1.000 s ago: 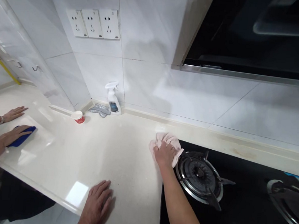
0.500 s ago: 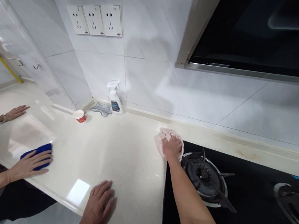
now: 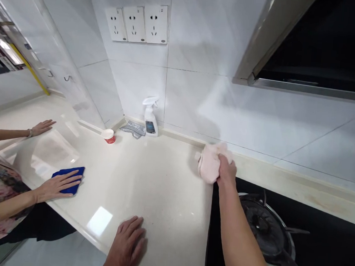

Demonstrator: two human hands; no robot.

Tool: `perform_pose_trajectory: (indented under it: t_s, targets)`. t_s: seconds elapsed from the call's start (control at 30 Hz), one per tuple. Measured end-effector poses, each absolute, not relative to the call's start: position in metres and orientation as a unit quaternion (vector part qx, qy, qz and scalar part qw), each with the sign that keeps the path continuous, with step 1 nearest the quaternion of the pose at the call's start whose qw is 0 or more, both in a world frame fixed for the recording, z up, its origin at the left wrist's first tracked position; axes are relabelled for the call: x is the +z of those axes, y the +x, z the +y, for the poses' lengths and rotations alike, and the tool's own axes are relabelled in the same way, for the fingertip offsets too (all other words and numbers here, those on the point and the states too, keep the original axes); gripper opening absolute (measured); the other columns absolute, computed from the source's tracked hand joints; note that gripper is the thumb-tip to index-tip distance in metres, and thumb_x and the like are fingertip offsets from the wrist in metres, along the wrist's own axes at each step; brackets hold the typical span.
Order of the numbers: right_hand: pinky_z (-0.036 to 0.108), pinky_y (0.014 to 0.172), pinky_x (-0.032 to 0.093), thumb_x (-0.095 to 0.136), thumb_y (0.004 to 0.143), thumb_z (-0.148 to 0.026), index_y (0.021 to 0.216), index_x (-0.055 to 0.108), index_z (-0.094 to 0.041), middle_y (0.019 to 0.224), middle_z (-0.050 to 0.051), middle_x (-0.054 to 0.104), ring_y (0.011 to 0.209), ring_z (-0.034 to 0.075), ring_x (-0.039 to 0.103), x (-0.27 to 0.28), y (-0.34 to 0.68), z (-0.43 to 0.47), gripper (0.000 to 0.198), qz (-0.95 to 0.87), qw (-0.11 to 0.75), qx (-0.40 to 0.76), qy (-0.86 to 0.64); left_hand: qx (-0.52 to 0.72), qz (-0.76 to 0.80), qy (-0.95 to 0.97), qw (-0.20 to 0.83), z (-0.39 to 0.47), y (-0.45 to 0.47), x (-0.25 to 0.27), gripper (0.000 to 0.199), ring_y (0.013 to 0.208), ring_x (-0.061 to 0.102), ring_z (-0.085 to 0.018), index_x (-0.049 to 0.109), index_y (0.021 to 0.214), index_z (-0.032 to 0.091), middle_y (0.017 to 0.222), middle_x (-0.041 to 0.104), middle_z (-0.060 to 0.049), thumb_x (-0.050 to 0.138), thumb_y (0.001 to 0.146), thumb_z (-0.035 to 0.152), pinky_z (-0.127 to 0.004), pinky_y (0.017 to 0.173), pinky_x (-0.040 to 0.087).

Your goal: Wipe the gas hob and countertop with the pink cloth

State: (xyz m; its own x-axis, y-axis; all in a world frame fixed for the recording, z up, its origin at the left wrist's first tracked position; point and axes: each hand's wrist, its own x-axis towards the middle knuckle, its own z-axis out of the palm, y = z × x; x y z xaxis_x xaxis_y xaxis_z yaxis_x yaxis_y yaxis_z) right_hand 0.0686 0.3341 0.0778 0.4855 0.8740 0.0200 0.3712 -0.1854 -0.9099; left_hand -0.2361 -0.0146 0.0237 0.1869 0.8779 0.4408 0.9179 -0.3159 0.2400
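Observation:
My right hand (image 3: 227,171) is closed around a bunched pale pink cloth (image 3: 210,166) at the back of the counter, just beyond the left rear corner of the black gas hob (image 3: 328,251). The cloth covers part of the fingers. Whether it touches the counter or hangs slightly above it, I cannot tell. My left hand (image 3: 127,244) lies on the white countertop (image 3: 159,205) near the front edge, fingers stretched out and holding nothing.
At the left, a co-worker's hand (image 3: 58,186) presses a blue cloth (image 3: 77,174); their other hand (image 3: 42,127) rests on the counter. A white spray bottle (image 3: 150,120), a silvery folded cloth (image 3: 133,128) and a red-and-white cup (image 3: 109,136) stand or lie along the back. A range hood (image 3: 319,50) overhangs the hob.
My right hand has shifted the pink cloth a little back and left, away from the burner, and the cloth is more bunched. My left hand stays put. The camera has turned slightly left.

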Motion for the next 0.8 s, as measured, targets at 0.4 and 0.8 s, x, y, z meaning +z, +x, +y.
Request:
perform_pose_trajectory:
  t_s: [0.4,0.8]
  targets:
    - [0.053,0.119,0.022,0.055,0.086,-0.052,0.132,0.062,-0.026,0.158,0.012,0.036,0.146,0.035,0.03,0.036,0.043,0.284,0.053,-0.687,0.183,0.118,-0.693,-0.236,-0.586,-0.774,0.039,-0.015,-0.239,0.02,0.022,0.127,0.06,-0.026,0.066,0.112,0.024,0.134,0.067,-0.009,0.059,0.092,0.021,-0.044,0.097,0.054]
    - [0.061,0.11,0.032,0.059,0.089,-0.047,0.124,0.066,-0.028,0.154,0.012,0.046,0.139,0.039,0.039,0.053,-0.061,0.288,0.04,-0.783,0.104,0.094,-0.605,-0.261,-0.594,-0.761,-0.004,-0.021,-0.238,0.019,0.036,0.133,0.054,-0.029,0.059,0.128,0.022,0.141,0.061,-0.014,0.058,0.093,0.029,-0.048,0.102,0.052]
